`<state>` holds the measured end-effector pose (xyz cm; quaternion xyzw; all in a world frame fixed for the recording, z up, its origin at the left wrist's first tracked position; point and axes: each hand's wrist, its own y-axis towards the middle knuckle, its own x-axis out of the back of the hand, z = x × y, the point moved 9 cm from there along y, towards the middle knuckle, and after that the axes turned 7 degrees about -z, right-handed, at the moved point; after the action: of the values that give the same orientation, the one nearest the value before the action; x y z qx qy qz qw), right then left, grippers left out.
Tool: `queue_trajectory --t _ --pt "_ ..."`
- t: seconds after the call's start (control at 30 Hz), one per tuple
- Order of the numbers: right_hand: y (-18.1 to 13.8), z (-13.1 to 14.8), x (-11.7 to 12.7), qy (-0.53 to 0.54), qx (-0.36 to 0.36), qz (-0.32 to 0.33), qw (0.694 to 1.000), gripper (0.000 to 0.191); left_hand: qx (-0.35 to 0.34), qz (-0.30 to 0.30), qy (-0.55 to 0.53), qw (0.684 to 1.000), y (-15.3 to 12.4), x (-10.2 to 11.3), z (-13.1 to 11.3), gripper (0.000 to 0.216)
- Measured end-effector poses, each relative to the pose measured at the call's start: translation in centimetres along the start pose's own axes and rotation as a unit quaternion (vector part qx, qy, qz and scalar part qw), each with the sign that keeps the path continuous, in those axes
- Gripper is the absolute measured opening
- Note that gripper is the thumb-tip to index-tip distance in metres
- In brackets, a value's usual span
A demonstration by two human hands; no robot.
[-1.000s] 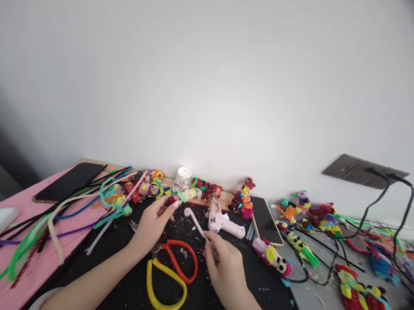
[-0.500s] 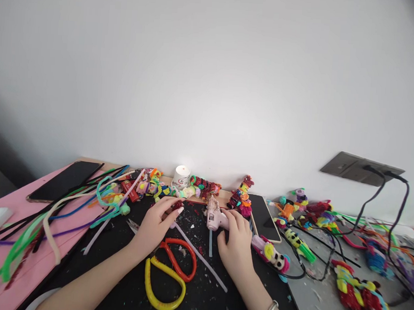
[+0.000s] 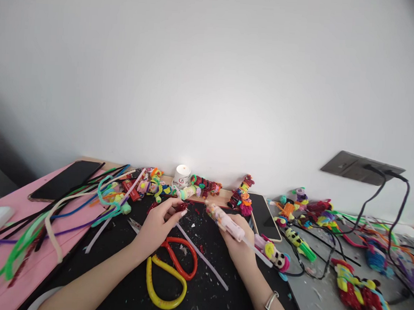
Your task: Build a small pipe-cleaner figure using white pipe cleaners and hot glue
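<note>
1. Left hand (image 3: 161, 221) pinches a dark red piece (image 3: 181, 207) between thumb and fingertips over the far half of the black mat (image 3: 218, 302).
2. Right hand (image 3: 237, 242) wraps the glue gun (image 3: 225, 223), just lifted off the mat, nozzle toward the left hand; some fingers are hidden.
3. The lilac stem (image 3: 203, 256), released within the last second, lies mid-mat, freeing the right hand for the gun.
4. Scissors (image 3: 183, 277) lie nearer the mat's near edge.
5. Figures (image 3: 206, 185) and a cup (image 3: 182, 176) line its far edge.

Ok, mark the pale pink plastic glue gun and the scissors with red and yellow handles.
Pale pink glue gun (image 3: 225, 222): head view, middle of its body.
Scissors (image 3: 164, 305): head view, yellow handle's lower curve.
</note>
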<state>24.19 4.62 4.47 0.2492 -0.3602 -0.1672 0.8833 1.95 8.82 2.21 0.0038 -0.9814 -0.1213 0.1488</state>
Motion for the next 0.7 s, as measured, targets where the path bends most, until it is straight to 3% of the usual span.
queue_trajectory --t 0.2,0.43,0.7 --pt "-1.0 1.3 -1.5 0.161 -0.039 0.052 0.985 0.010 -0.048 0.017 0.041 0.998 -0.4 -0.3 -0.9 0.015" --pt "-1.4 0.4 -1.8 0.170 -0.078 0.038 0.982 0.012 -0.072 0.018 0.050 0.996 -0.3 -0.3 -1.6 0.014" --pt "-1.4 0.2 -1.8 0.143 -0.068 0.043 0.986 0.011 -0.070 0.018 0.052 0.996 -0.3 -0.3 -1.4 0.013"
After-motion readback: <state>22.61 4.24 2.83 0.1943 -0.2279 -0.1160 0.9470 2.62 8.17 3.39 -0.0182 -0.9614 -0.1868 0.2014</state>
